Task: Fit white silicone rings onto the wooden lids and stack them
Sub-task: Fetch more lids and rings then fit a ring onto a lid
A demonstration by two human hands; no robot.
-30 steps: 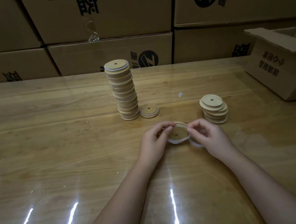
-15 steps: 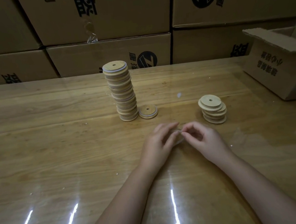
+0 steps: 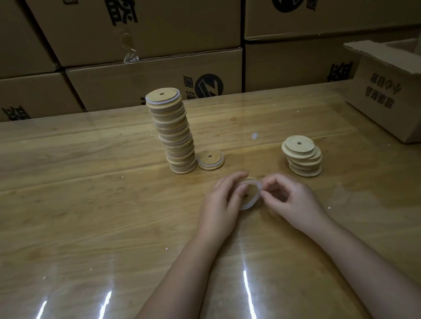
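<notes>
Left hand (image 3: 221, 204): fingers curled round the wooden lid (image 3: 250, 191), low over the table (image 3: 79, 197).
Right hand (image 3: 290, 200): pinching the white silicone ring (image 3: 248, 206) at its 3 o'clock edge; the ring loops round the lid.
Tall stack (image 3: 173, 134): 11 o'clock from the hands, with a single ringed lid (image 3: 210, 159) just beside it.
Short stack (image 3: 303, 157): 2 o'clock.

The tall stack (image 3: 175, 134) is pale tan wood banded with thin white ring edges. The single lid (image 3: 210, 159) is the same tan, with a white rim and a dark centre hole. The short stack (image 3: 303, 157) is plain tan. The ring (image 3: 248, 206) is milky white around the shadowed tan held lid (image 3: 249, 193). The table (image 3: 79, 197) is honey-brown with streaky grain and white glare lines. The cardboard boxes (image 3: 152, 18) are brown with black print.
</notes>
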